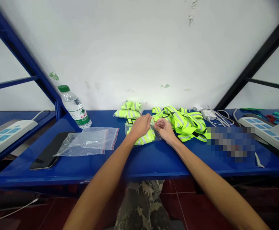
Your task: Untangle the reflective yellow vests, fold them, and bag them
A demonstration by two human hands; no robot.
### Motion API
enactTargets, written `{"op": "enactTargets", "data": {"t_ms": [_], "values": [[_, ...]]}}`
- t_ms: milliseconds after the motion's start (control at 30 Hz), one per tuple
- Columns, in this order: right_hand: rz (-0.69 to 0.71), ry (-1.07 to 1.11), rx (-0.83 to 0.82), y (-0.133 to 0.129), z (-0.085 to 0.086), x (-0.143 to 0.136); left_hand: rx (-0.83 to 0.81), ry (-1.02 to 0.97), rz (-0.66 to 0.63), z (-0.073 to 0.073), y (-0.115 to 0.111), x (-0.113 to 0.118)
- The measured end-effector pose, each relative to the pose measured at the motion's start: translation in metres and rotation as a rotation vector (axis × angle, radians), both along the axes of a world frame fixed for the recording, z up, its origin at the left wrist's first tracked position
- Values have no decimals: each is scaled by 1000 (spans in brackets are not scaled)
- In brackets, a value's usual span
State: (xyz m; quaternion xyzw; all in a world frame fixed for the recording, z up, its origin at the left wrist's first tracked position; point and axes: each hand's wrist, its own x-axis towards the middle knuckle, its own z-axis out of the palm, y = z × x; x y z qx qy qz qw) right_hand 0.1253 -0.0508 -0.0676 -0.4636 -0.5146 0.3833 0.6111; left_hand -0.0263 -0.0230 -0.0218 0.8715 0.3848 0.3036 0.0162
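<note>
Both hands meet over a clear zip bag (145,138) with a folded yellow-green reflective strap inside, at the middle of the blue table. My left hand (141,125) is closed at the bag's upper edge. My right hand (164,129) pinches the bag's red-lined edge at its right corner. Just behind stand more packed bags (128,110), stacked near the wall. To the right of my right hand lies a loose heap of reflective straps (185,123). Two or more flat clear bags (89,142) with red seal lines lie to the left.
A water bottle (74,107) with a green cap stands at the back left, and a black phone (51,151) lies near it. White power strips (7,135) sit at both sides. A white charger with cables (209,114) is behind the straps. Part of the right side is pixelated.
</note>
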Motion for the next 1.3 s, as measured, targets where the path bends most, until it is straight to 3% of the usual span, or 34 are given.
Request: {"op": "enactTargets", "data": {"t_ms": [200,400,600,1300], "values": [[-33,19,63,1,3,-2,0,13,-18,0,-1,4],[-16,41,5,0,4,3,-13,-8,-19,1,-2,4],[89,18,-64,-1,1,6,-35,-87,22,2,2,0],[97,-21,-130,-6,11,12,-51,-119,41,2,3,-2]]}}
